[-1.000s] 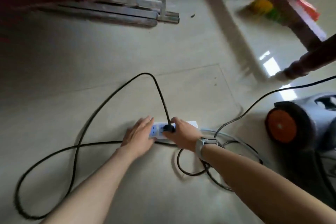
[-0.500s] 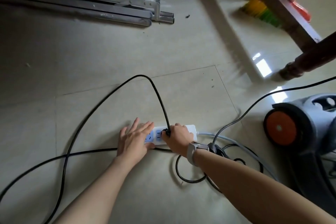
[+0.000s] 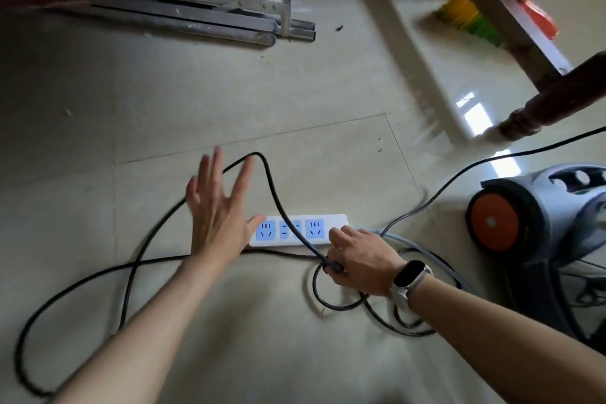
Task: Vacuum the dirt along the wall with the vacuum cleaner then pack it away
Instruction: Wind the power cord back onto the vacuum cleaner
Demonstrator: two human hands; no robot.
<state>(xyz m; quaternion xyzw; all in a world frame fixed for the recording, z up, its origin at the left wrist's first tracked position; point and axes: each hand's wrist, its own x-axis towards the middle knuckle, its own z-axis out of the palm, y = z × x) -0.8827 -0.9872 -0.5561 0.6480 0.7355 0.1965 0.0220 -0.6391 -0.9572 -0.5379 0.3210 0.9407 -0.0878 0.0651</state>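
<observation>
One white plastic power strip (image 3: 300, 230) on beige tiled floor (image 3: 131, 115), near floor's middle; three blue socket panels on its face. One black rubber vacuum cord (image 3: 278, 203) looping across strip. One grey strip cable (image 3: 423, 244) off strip's right end. One grey vacuum cleaner (image 3: 564, 207) at right edge; one orange wheel hub (image 3: 491, 221) showing. One bundle of grey metal bars (image 3: 210, 20) near top edge, exact count unclear. One yellow-green bristled broom (image 3: 465, 21) toward top right corner. One dark turned wooden furniture leg (image 3: 551, 98). Two bare hands: left hand (image 3: 218, 213), right hand (image 3: 359, 256). One white-strapped wristwatch (image 3: 410, 279).
</observation>
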